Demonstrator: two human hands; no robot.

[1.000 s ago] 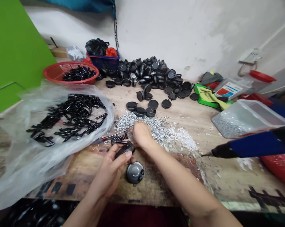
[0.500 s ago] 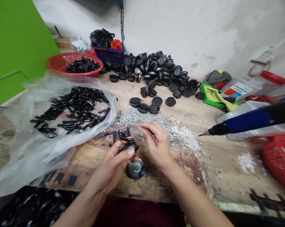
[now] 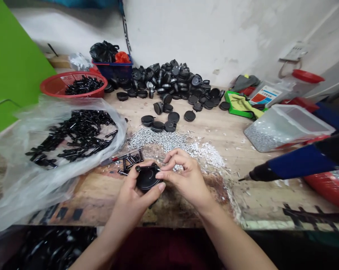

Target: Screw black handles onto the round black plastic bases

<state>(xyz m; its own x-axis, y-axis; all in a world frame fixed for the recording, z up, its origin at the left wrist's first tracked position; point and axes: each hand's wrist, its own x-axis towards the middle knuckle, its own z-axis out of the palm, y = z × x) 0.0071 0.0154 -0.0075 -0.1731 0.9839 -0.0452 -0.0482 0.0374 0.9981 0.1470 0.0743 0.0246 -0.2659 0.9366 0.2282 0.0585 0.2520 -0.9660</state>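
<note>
My left hand (image 3: 137, 198) is wrapped round a black round cap-like part (image 3: 147, 180), its flat face tilted up toward me. A short black bar-shaped piece (image 3: 145, 168) lies across the part's far edge. At that bar's right end, my right hand (image 3: 188, 180) pinches with thumb and forefinger; something small and pale shows at the fingertips, too small to name. Just beyond the hands are a pile of silver screws (image 3: 161, 139), a scatter of small white pieces (image 3: 210, 153) and several loose black bar pieces (image 3: 132, 160).
Black round parts (image 3: 169, 80) are heaped along the wall. At left, a clear plastic bag (image 3: 57, 170) and a red basket (image 3: 47, 90) hold black pieces. A blue electric screwdriver (image 3: 293, 165) juts in from the right, before a clear tub (image 3: 293, 125) of silver bits.
The round part has turned its face toward me in my left hand. My right hand has come left until its fingertips meet the part's edge. The view has shifted right.
</note>
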